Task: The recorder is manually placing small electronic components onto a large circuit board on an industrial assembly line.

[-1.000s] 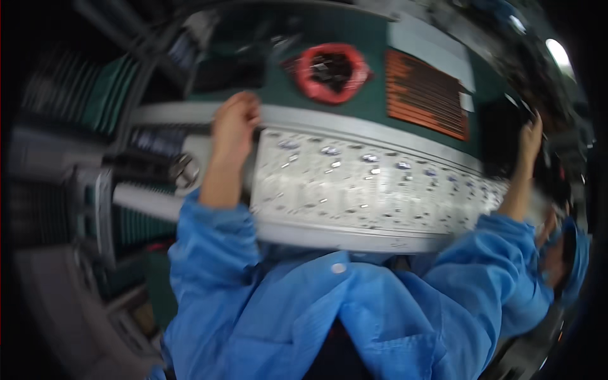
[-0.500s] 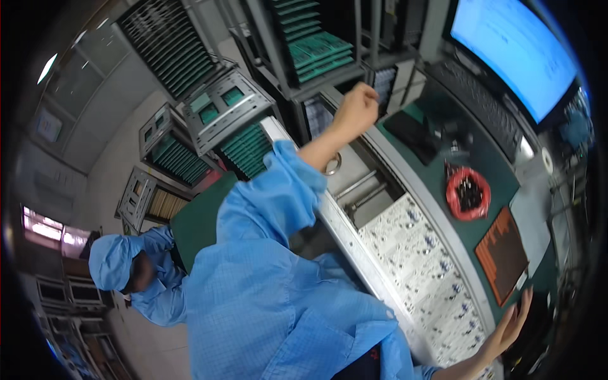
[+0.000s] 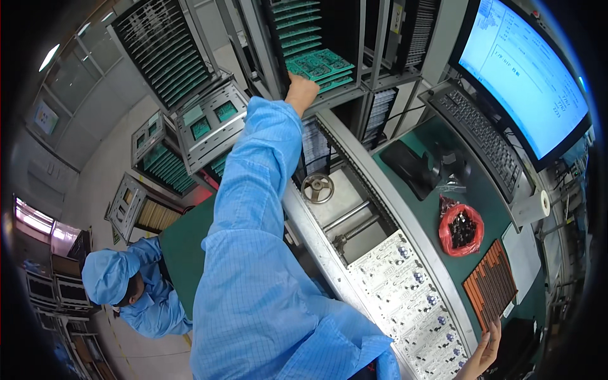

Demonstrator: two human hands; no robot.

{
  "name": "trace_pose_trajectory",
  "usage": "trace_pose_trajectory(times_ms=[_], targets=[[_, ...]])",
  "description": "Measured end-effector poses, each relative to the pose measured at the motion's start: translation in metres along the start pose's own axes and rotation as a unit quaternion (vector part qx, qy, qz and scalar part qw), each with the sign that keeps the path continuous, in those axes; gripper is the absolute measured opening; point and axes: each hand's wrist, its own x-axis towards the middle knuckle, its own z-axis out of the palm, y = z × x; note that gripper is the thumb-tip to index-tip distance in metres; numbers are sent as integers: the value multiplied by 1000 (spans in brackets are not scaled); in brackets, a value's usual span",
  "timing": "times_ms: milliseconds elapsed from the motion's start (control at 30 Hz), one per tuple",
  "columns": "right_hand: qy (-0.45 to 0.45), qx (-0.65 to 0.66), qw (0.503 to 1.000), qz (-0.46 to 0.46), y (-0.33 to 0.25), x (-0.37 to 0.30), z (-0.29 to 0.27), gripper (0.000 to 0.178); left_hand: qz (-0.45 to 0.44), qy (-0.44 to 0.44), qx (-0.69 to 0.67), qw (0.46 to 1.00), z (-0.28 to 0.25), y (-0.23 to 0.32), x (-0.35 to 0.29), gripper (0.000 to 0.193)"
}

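My left arm, in a blue sleeve, reaches out to a tall rack (image 3: pixel 362 38) of green circuit boards. At the near left corner of the lower boards, my left hand (image 3: pixel 303 92) is closed on a green circuit board (image 3: pixel 320 62); its fingertips are partly hidden. My right hand (image 3: pixel 484 356) is low at the right, its fingers stretched out. Their tips touch or nearly touch the lower end of a row of orange-brown strips (image 3: pixel 491 285). Pale boards (image 3: pixel 405 297) with small dark parts lie in the metal conveyor (image 3: pixel 325 256) between the hands.
A handwheel (image 3: pixel 318 188) and threaded rod lie within the conveyor frame. On the green bench are a red bag of dark parts (image 3: pixel 461 230), a black device (image 3: pixel 408 170), a keyboard (image 3: pixel 476 133) and a monitor (image 3: pixel 525 76). A co-worker (image 3: pixel 136 288) sits at the left; board racks (image 3: pixel 209 123) stand beyond.
My left hand has moved from above the conveyor's far end leftward and forward to the boards in the rack. My right hand has shifted down and left, its fingers now closer together by the strips.
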Motion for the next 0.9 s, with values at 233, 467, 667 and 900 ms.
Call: trace_pose_trajectory(times_ms=[233, 467, 667, 900], targets=[[-56, 23, 996, 69, 23, 2, 6, 30, 95, 72, -66, 991, -28, 35, -26, 9], [-89, 59, 992, 61, 15, -6, 17, 31, 149, 100, -118, 977, -71, 35, -67, 7], [-155, 2, 987, 38, 5, -24, 4, 37, 30, 187, -182, 965, -130, 29, -107, 6], [-171, 206, 963, -3, -25, -43, 46, 34, -257, 216, -717, 611, -194, 29, -237, 12]])
